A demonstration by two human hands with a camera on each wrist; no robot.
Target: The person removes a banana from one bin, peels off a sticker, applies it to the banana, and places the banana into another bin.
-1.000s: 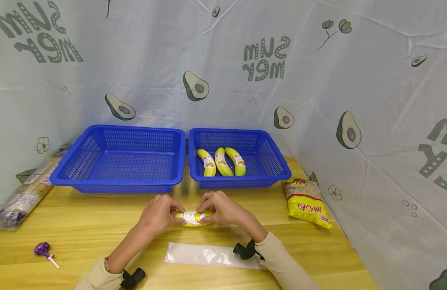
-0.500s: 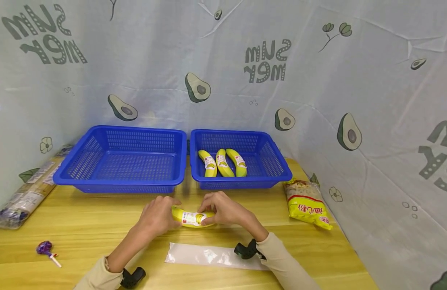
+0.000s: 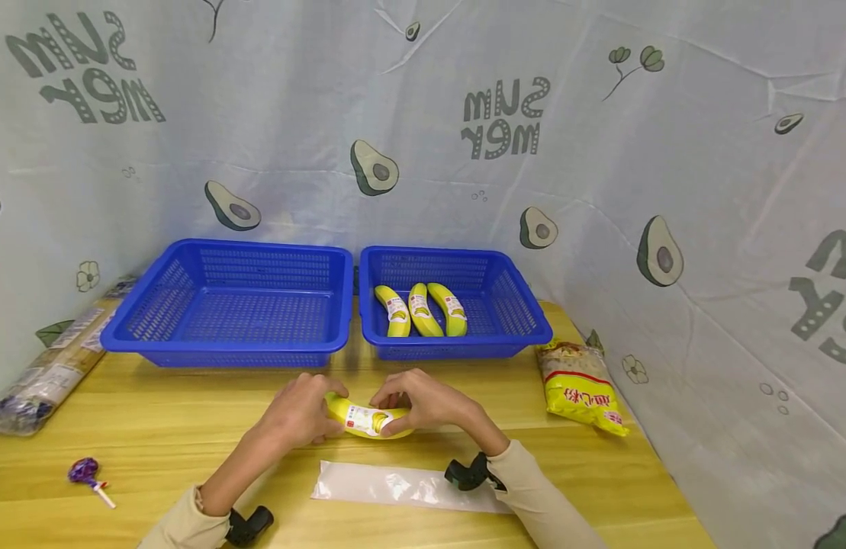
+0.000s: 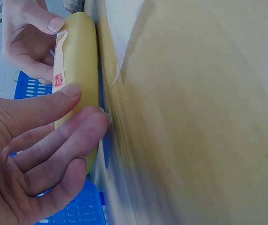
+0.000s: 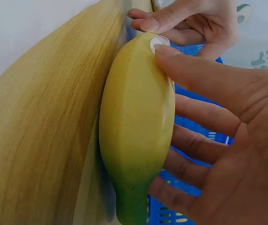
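A yellow banana (image 3: 365, 421) with a white printed label lies crosswise between both hands, close over the wooden table. The left hand (image 3: 300, 410) holds its left end; in the left wrist view that thumb lies on the banana's side, with fingers (image 4: 54, 145) curled beneath. On the other end, the right hand (image 3: 426, 402) pinches the banana between thumb and fingers. A green, narrowing end (image 5: 133, 204) shows in the right wrist view, where the right thumb (image 5: 171, 58) presses beside the label.
Behind the hands stand an unfilled blue basket (image 3: 258, 354) and a smaller blue basket (image 3: 457, 349) holding three bananas (image 3: 423, 311). A clear plastic strip (image 3: 388, 486) lies in front. Around them are a lollipop (image 3: 84, 471), a long package (image 3: 59, 370) and a yellow bag (image 3: 580, 385).
The left hand has shifted slightly left, baring more of the banana's left end and label. The banana has turned a little, its right end coming nearer the person.
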